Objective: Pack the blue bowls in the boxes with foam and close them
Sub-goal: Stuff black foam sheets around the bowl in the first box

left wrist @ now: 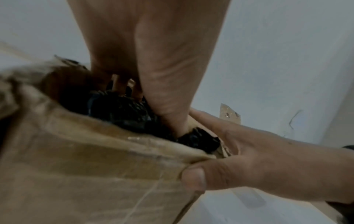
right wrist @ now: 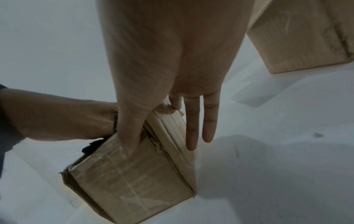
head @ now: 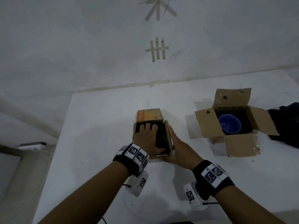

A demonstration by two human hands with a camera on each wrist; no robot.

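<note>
A small cardboard box (head: 149, 116) with an orange far flap stands mid-table. Black foam (head: 161, 136) fills its open top, and no bowl shows in it. My left hand (head: 148, 136) lies on the foam with spread fingers pressing down into the box (left wrist: 86, 166). My right hand (head: 174, 143) lies flat against the upright right flap, fingers straight (right wrist: 191, 128), thumb on the near face of the box (right wrist: 134, 174). To the right, a larger box (head: 239, 146) stands with all flaps open. A blue bowl (head: 229, 125) sits inside it on black foam.
The white table (head: 97, 143) runs to a white wall at the back. A dark heap (head: 286, 123), foam or cloth, lies at the right edge behind the larger box. The table's left edge drops off beside a grey seat (head: 19, 167).
</note>
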